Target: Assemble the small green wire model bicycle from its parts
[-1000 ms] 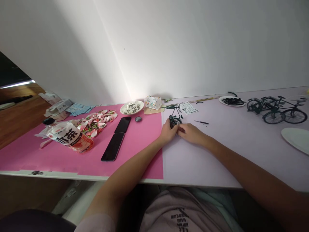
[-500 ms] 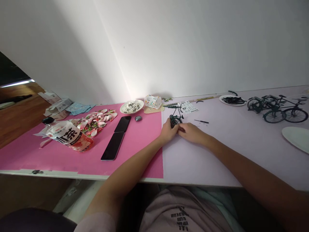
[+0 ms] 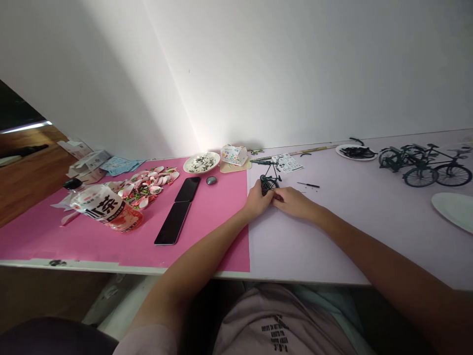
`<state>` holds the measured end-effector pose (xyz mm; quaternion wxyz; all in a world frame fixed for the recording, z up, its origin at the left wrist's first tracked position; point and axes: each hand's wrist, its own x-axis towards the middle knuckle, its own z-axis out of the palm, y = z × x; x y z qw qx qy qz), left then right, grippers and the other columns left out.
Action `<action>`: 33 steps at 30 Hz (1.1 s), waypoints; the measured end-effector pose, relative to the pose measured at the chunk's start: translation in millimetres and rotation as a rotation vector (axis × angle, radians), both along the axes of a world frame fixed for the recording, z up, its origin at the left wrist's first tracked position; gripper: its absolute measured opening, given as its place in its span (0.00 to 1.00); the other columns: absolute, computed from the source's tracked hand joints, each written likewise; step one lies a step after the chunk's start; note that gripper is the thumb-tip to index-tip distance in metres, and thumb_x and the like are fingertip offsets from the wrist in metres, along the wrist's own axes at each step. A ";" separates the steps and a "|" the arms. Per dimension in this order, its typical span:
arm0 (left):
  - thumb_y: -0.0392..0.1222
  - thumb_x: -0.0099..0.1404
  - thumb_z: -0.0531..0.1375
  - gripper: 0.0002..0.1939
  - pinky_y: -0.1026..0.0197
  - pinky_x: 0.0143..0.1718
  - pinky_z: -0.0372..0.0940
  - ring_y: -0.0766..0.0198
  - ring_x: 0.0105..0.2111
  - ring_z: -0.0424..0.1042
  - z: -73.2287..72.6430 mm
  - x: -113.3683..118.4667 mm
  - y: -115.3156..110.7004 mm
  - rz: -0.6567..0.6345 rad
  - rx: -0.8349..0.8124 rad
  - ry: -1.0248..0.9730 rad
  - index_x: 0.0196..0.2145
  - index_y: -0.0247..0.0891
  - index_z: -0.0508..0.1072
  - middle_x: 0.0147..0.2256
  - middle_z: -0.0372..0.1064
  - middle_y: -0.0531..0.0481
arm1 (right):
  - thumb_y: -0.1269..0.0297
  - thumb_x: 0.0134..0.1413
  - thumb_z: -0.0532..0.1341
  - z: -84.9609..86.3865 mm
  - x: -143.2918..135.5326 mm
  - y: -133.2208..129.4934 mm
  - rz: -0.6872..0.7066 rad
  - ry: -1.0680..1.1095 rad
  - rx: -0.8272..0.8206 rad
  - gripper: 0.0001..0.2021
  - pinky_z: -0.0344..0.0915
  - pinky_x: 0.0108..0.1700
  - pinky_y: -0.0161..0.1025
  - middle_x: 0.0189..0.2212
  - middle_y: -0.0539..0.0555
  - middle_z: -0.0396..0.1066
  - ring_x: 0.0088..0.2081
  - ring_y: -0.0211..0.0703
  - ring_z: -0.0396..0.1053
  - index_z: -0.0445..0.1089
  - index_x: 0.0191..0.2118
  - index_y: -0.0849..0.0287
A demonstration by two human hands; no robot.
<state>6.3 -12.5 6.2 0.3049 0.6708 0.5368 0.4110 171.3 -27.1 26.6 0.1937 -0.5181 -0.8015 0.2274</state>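
A dark green model bicycle (image 3: 271, 176) stands tilted between my hands on the pale part of the table. My left hand (image 3: 257, 201) is closed around its near wheel. Fingertips pinched, my right hand (image 3: 293, 202) meets that wheel's lower right edge; whether a small part sits in the pinch is hidden. A thin black screwdriver (image 3: 313, 186) lies to the right of the bicycle, with tiny loose bits near it. Behind the bicycle is a printed instruction sheet (image 3: 290, 163).
Finished-looking model bicycles (image 3: 421, 165) stand at the right, by a plate of black parts (image 3: 356, 152) and a white plate (image 3: 454, 209). Leftward on pink lie two phones (image 3: 173, 217), a mouse (image 3: 211, 180), a drink bottle (image 3: 107, 207), a plate of small pieces (image 3: 201, 162) and pink-white pieces (image 3: 151, 185).
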 end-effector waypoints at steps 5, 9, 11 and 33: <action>0.39 0.63 0.60 0.08 0.58 0.40 0.63 0.60 0.34 0.67 1.2 0.2 -0.9 0.003 0.004 0.019 0.36 0.41 0.62 0.33 0.69 0.50 | 0.59 0.62 0.60 -0.9 0.4 0.8 0.000 -0.003 0.006 0.11 0.57 0.30 0.38 0.29 0.52 0.74 0.28 0.43 0.68 0.63 0.28 0.55; 0.39 0.64 0.60 0.08 0.59 0.39 0.62 0.61 0.34 0.66 1.5 0.2 -1.3 -0.001 0.004 0.019 0.35 0.41 0.62 0.32 0.69 0.50 | 0.59 0.63 0.59 -0.6 0.5 0.3 0.006 -0.008 0.001 0.12 0.58 0.31 0.38 0.29 0.52 0.74 0.29 0.43 0.69 0.62 0.29 0.54; 0.39 0.63 0.61 0.08 0.59 0.40 0.63 0.61 0.33 0.66 1.3 0.1 -1.2 -0.002 -0.003 0.011 0.36 0.40 0.62 0.32 0.69 0.51 | 0.58 0.63 0.59 -0.5 0.6 0.1 0.004 -0.014 0.000 0.12 0.58 0.31 0.38 0.29 0.52 0.74 0.29 0.43 0.69 0.62 0.29 0.54; 0.39 0.64 0.59 0.09 0.59 0.36 0.60 0.60 0.32 0.66 1.3 -1.9 -1.4 -0.037 0.014 0.064 0.35 0.42 0.59 0.32 0.69 0.51 | 0.60 0.61 0.61 0.7 1.0 0.2 0.004 -0.036 -0.009 0.09 0.57 0.31 0.38 0.29 0.53 0.75 0.29 0.44 0.69 0.65 0.29 0.54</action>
